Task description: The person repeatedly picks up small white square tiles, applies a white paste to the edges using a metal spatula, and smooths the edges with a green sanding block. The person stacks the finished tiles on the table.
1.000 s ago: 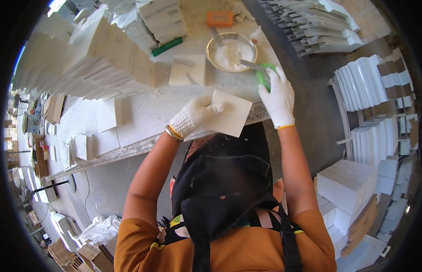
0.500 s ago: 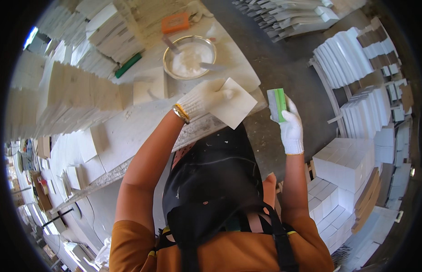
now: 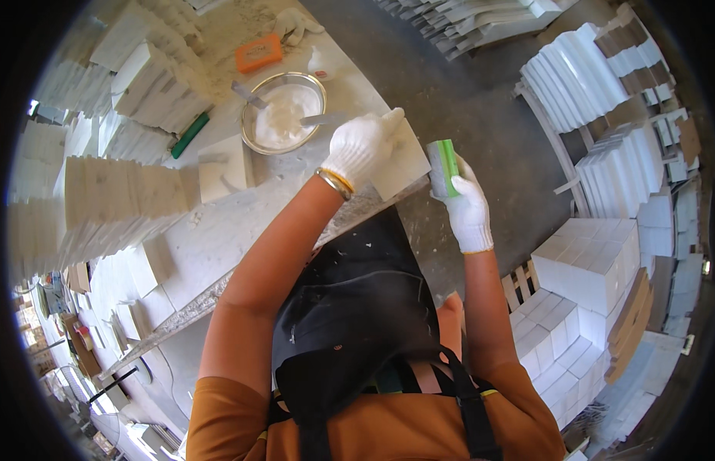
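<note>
My left hand (image 3: pixel 364 147), in a white knitted glove, is closed on a square white tile (image 3: pixel 404 163) near the table's right edge. Its fingertips are partly hidden behind the knuckles. To the right, over the floor, my gloved right hand (image 3: pixel 470 209) grips a block with a green and a grey layer, like a sanding block (image 3: pixel 443 165). A small gap separates the block from the tile. Just left of my left hand stands a metal bowl (image 3: pixel 246 132) of white paste (image 3: pixel 284 115). Two flat blades, like putty knives (image 3: pixel 317 119), rest in it.
Tall stacks of white tiles (image 3: pixel 119 192) stand on the white table (image 3: pixel 207 242) at left. A pale tile (image 3: pixel 225 165), a green bar (image 3: pixel 190 136), an orange box (image 3: pixel 258 53) and a glove (image 3: pixel 297 25) lie there too. White block stacks (image 3: pixel 584 265) stand at right.
My left hand has swung right and turned, its knuckles now up, bringing the tile closer to the block. The right hand shows slightly further left, and the view has shifted.
</note>
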`<action>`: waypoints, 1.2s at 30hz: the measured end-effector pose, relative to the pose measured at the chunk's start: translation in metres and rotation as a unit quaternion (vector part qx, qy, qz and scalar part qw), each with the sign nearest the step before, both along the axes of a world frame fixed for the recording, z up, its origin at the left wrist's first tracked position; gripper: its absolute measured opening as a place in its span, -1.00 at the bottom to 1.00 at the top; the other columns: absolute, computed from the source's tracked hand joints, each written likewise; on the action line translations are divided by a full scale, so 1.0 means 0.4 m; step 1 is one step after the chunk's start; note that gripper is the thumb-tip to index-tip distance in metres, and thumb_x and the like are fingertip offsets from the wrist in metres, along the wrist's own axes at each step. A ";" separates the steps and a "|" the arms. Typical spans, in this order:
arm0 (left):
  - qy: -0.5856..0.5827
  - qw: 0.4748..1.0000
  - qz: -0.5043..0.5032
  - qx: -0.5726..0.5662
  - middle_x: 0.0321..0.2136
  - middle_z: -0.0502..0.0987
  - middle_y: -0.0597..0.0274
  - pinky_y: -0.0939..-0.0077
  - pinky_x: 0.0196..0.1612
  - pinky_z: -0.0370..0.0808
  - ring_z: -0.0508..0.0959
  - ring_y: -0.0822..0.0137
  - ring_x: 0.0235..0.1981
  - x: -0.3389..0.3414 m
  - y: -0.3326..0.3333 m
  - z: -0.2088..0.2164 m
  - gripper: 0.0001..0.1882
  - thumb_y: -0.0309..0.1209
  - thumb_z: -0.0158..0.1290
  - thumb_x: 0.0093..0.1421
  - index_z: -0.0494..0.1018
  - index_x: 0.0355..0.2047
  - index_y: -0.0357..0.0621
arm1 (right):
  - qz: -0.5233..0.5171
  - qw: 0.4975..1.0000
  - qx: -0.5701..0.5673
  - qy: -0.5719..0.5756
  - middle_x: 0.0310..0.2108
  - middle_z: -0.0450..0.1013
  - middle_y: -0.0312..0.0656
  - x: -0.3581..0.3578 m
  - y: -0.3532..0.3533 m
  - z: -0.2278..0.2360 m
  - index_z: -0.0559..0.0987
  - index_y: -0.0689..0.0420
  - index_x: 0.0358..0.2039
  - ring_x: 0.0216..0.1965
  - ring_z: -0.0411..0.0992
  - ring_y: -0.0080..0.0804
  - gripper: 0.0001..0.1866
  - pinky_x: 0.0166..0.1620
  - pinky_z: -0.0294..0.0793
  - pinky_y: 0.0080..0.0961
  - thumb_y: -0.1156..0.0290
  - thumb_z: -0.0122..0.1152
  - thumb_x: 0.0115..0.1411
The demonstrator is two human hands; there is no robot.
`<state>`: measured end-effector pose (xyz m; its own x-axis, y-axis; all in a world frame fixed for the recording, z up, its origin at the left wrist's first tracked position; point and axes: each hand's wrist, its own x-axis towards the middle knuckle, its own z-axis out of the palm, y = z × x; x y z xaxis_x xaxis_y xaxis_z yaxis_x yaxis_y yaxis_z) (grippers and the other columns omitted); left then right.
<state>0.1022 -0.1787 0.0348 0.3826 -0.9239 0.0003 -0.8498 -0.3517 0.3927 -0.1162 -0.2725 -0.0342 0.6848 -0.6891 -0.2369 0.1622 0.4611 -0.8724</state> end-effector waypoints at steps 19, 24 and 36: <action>-0.001 0.986 -0.048 -0.162 0.25 0.28 -0.06 -0.04 0.27 0.24 0.25 -0.11 0.30 -0.048 0.094 -0.055 -0.09 -0.11 0.37 -0.22 0.35 0.19 -0.08 | 0.046 0.995 -0.080 0.026 0.23 0.36 -0.13 0.041 -0.027 0.045 0.31 0.28 0.31 0.24 0.31 -0.39 -0.27 0.25 0.25 -0.48 0.30 0.18 0.14; 0.012 0.984 -0.054 -0.168 0.25 0.29 -0.06 -0.03 0.27 0.25 0.26 -0.10 0.29 -0.048 0.094 -0.048 -0.11 -0.11 0.36 -0.21 0.36 0.18 -0.09 | 0.054 0.992 -0.090 0.068 0.22 0.36 -0.13 0.068 -0.037 0.018 0.32 0.31 0.30 0.23 0.31 -0.42 -0.30 0.25 0.25 -0.50 0.34 0.17 0.14; 0.024 0.985 -0.047 -0.162 0.23 0.30 0.04 0.00 0.26 0.25 0.27 -0.03 0.29 -0.044 0.099 -0.054 -0.14 -0.14 0.36 -0.19 0.35 0.17 -0.06 | 0.052 0.987 -0.118 0.093 0.20 0.39 -0.14 0.070 -0.044 0.034 0.37 0.31 0.27 0.20 0.34 -0.41 -0.34 0.23 0.28 -0.47 0.36 0.16 0.14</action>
<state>0.0845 -0.1390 0.0133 0.3026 -0.9093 0.2856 -0.8505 -0.1223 0.5116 -0.0880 -0.2900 -0.0206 0.7150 -0.6678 -0.2067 -0.0493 0.2468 -0.9678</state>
